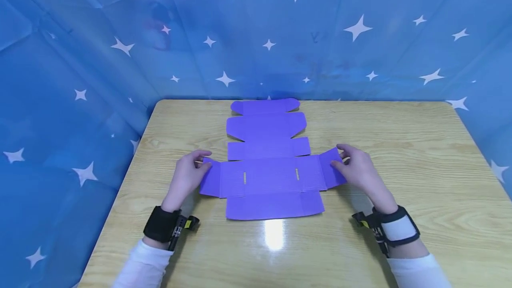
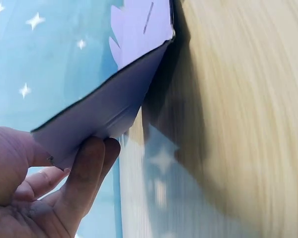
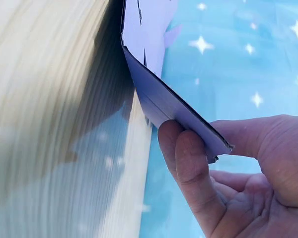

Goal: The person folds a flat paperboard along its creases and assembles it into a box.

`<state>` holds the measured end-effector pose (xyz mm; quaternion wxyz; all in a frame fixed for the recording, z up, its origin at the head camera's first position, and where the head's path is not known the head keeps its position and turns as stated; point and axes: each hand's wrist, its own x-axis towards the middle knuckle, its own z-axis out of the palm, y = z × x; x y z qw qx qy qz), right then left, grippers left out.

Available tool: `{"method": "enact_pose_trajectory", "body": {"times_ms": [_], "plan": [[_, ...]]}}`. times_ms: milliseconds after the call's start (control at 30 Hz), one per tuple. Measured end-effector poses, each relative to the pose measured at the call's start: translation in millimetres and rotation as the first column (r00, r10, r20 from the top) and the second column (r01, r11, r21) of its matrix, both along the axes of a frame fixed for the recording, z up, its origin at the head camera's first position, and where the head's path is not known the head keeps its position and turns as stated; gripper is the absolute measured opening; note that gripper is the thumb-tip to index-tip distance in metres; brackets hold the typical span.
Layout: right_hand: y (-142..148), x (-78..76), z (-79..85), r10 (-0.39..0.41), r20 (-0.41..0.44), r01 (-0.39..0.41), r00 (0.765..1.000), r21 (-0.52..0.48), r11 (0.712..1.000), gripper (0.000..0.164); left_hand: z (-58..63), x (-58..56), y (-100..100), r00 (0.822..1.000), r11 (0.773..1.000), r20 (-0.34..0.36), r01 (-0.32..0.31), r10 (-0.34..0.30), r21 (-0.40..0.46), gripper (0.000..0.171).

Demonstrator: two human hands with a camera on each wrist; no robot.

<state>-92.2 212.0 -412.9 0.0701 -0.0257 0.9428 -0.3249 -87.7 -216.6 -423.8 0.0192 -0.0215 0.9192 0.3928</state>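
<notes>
Purple cardboard (image 1: 266, 174) pinched at both ends

From where I stand, the cardboard is spread out along the middle of the table (image 1: 408, 154), its narrow far tab (image 1: 265, 107) close to the back edge. It is a cut-out box shape, all panels and creases, with two short slots in the wide panel where the arms reach.

The left hand (image 1: 190, 172) has the left end flap (image 1: 210, 179) between thumb and fingers, thumb on one face and fingertips on the other. The right hand (image 1: 356, 168) pinches the right end flap (image 1: 333, 170) the same way. Both flaps tilt up from their creases, and shadow falls on the wood beneath them. The near panel (image 1: 274, 206) lies between the two forearms, towards the person.

A black strap (image 1: 162, 224) circles the left wrist; the right one wears a black band with a pale patch (image 1: 400, 227). White sleeves (image 1: 144, 263) come in from below. A bright glare (image 1: 274, 234) shines on the tabletop, and behind it hangs a blue cloth (image 1: 280, 17) scattered with white stars.
</notes>
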Motion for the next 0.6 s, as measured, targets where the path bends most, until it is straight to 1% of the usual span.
{"method": "enact_pose_trajectory", "body": {"times_ms": [100, 200, 300, 367, 433, 600], "plan": [[23.7, 4.8, -1.8, -0.024, -0.008, 0.024, 1.0, 0.021, 0.999, 0.053, -0.6, -0.8, 20.7, 1.0, 0.999, 0.01, 0.024, -0.025, 0.039, 0.032], [40.5, 6.3, -3.8, -0.033, -0.03, 0.035, 0.999, 0.046, 0.998, 0.051, 0.2, 1.6, 35.1, 0.999, 0.996, 0.029, 0.04, -0.043, 0.083, 0.033], [56.2, 7.7, -4.9, -0.058, -0.058, 0.062, 0.997, 0.068, 0.996, 0.049, 0.9, 3.9, 47.3, 0.994, 0.989, 0.073, 0.071, -0.081, 0.131, 0.035], [64.9, 9.4, -5.1, -0.078, -0.066, 0.083, 0.995, 0.079, 0.993, 0.047, 0.9, 4.3, 54.6, 0.991, 0.985, 0.089, 0.09, -0.104, 0.149, 0.036], [71.3, 11.1, -5.9, -0.092, -0.068, 0.098, 0.993, 0.088, 0.991, 0.045, 0.4, 3.6, 60.3, 0.989, 0.983, 0.095, 0.096, -0.112, 0.158, 0.037], [76.1, 14.7, -9.5, -0.096, -0.071, 0.102, 0.993, 0.092, 0.99, 0.044, -0.7, 2.2, 68.6, 0.991, 0.985, 0.078, 0.096, -0.107, 0.143, 0.036]]}}
